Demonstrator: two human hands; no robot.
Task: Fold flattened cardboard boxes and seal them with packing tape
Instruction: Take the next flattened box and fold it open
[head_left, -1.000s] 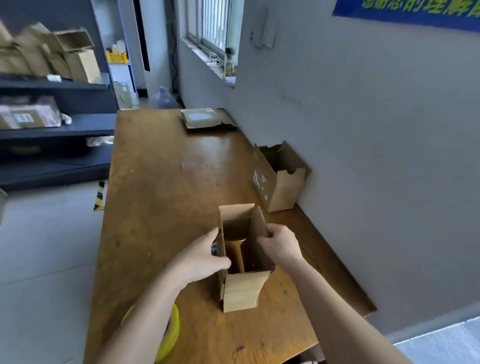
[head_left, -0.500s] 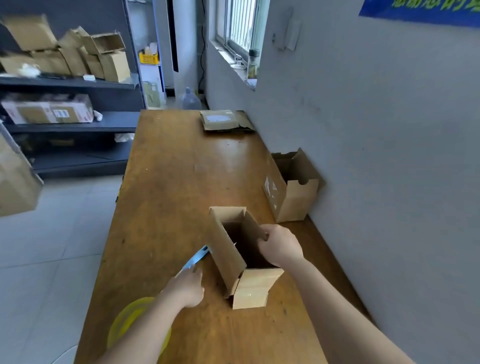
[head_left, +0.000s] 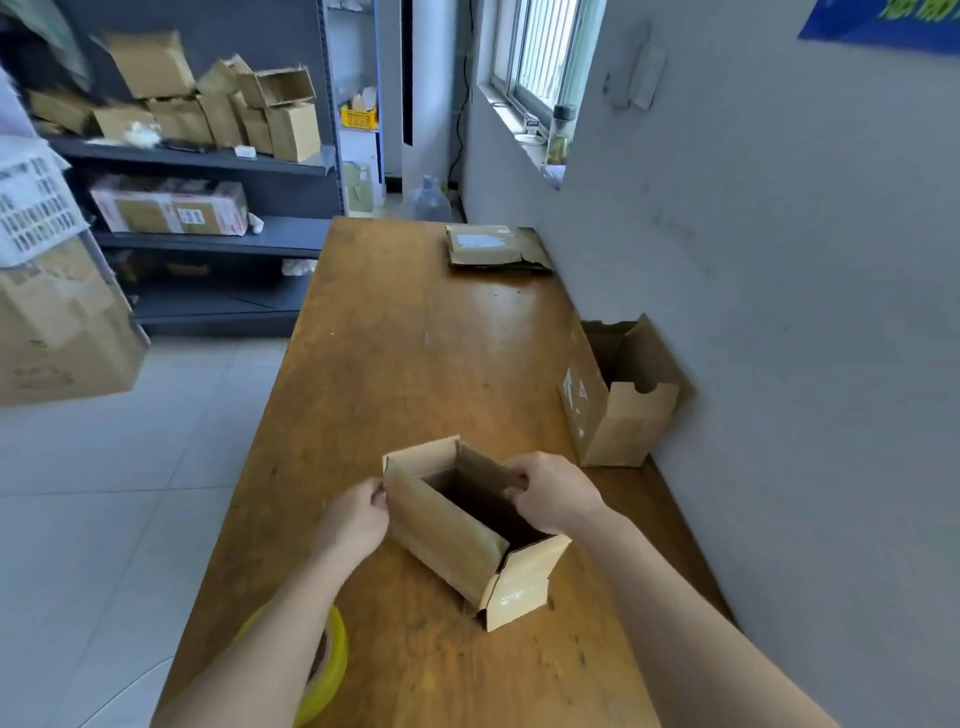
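Open-topped cardboard box (head_left: 452, 535) on the wooden table (head_left: 415, 338); left hand (head_left: 358, 514) pinches its left corner, right hand (head_left: 553, 493) curls over the right wall. Likely light and crushable, so best held by the edges.

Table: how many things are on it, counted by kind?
Boxes standing open: 2, the held box and the wall box
Flat cardboard pile: 1
Tape roll, yellow: 1
Total: 4
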